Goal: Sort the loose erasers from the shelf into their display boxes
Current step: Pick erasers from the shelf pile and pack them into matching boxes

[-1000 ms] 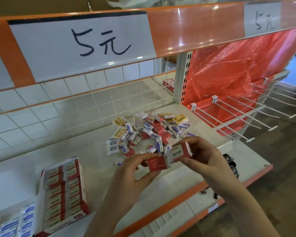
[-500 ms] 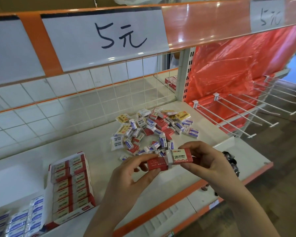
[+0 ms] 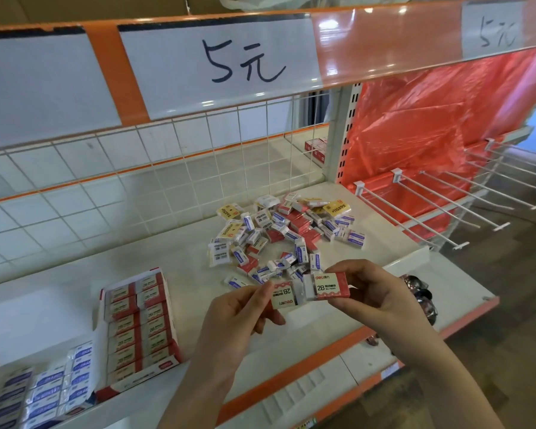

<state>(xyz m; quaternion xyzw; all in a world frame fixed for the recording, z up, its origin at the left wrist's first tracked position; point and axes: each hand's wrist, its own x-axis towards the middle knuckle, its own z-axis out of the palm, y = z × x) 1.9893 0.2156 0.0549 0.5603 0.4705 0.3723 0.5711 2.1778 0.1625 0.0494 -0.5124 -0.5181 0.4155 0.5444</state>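
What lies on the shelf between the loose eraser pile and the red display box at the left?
Nothing: in the head view, bare shelf separates the pile from the red display box.

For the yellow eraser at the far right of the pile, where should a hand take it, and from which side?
Pinch the yellow eraser across its two long edges, coming down from above. It lies flat, label up, at the pile's far right edge, so its top and right side look clear, while other erasers crowd its left end.
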